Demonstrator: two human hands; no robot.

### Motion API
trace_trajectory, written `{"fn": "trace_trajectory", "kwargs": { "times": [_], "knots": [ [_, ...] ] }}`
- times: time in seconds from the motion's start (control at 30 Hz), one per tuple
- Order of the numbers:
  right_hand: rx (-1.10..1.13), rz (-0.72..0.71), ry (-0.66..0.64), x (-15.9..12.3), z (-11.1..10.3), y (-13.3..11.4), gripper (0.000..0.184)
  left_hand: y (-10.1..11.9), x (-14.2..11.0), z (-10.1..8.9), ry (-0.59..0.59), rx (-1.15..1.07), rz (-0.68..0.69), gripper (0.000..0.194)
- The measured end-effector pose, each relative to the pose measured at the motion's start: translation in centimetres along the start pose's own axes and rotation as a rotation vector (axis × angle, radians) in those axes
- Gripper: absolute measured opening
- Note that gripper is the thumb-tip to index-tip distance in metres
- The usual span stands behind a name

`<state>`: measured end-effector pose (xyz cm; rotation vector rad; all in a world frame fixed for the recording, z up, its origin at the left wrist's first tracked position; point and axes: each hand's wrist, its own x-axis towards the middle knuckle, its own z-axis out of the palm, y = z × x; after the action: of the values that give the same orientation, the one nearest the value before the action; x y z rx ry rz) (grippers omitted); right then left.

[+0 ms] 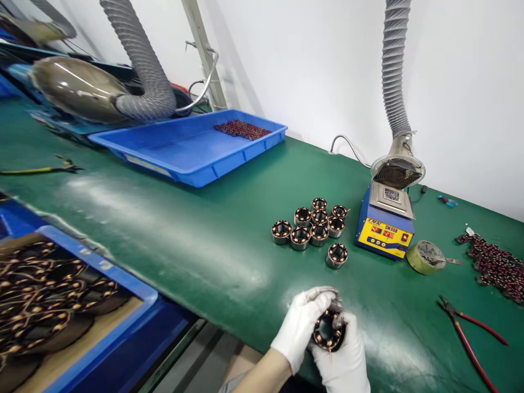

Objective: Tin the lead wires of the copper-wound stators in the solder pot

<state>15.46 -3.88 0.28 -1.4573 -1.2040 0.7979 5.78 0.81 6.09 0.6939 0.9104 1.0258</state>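
Note:
Between my two white-gloved hands is a motor stator [318, 334], a dark ring with copper windings around its open centre. My left hand [305, 322] wraps its far left side, with grey, stained fingertips over the top edge. On the near right side, my right hand [344, 355] grips the ring, its thumb resting on the upper face. Just beyond my hands, a single stator [337, 255] stands on the green bench. Several more stators [319, 218] are grouped close together behind it.
A blue solder pot [382, 232] stands under a fume hose [396, 71], beside a small round tin [421, 259]. Red-handled cutters [462, 327] and a pile of small dark red parts [497, 265] lie right. A blue tray [164, 153] and a stator-filled crate [135, 289] are left.

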Motion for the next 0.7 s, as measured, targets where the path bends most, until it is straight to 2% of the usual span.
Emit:
{"fn": "trace_trajectory", "kwargs": {
  "times": [0.1,0.13,0.2,0.27,0.33,0.43,0.53,0.63,0.7],
  "knots": [
    [-0.058,-0.044,0.067,0.0,0.3,-0.2,0.043,0.4,0.4,-0.4,0.146,-0.293,0.118,0.034],
    [-0.089,-0.055,0.096,0.0,0.3,-0.3,0.045,1.0,0.4,-0.8,0.18,-0.317,0.169,0.035],
    [-0.138,-0.054,0.135,-0.1,0.3,-0.5,0.049,2.5,0.4,-1.6,0.175,-0.175,0.185,0.039],
    [-0.151,-0.035,0.135,-0.2,0.3,-0.7,0.051,3.5,0.2,-2.0,0.069,0.098,0.08,0.044],
    [-0.153,-0.007,0.123,-0.2,0.2,-0.8,0.052,3.6,0.1,-1.8,0.028,0.266,-0.008,0.04],
    [-0.142,0.005,0.101,-0.2,0.2,-0.6,0.052,2.5,0.2,-0.9,0.104,0.258,-0.022,0.027],
    [-0.077,-0.003,0.091,-0.3,0.3,-0.2,0.052,1.4,0.5,-0.4,0.129,0.192,-0.012,0.02],
    [-0.038,0.014,0.093,-0.3,0.2,0.0,0.054,1.1,0.7,-0.3,0.164,0.214,0.0,0.017],
    [-0.033,0.041,0.057,-0.3,0.2,0.1,0.056,1.4,0.6,-0.4,0.184,0.254,0.009,0.021]
  ]
}}
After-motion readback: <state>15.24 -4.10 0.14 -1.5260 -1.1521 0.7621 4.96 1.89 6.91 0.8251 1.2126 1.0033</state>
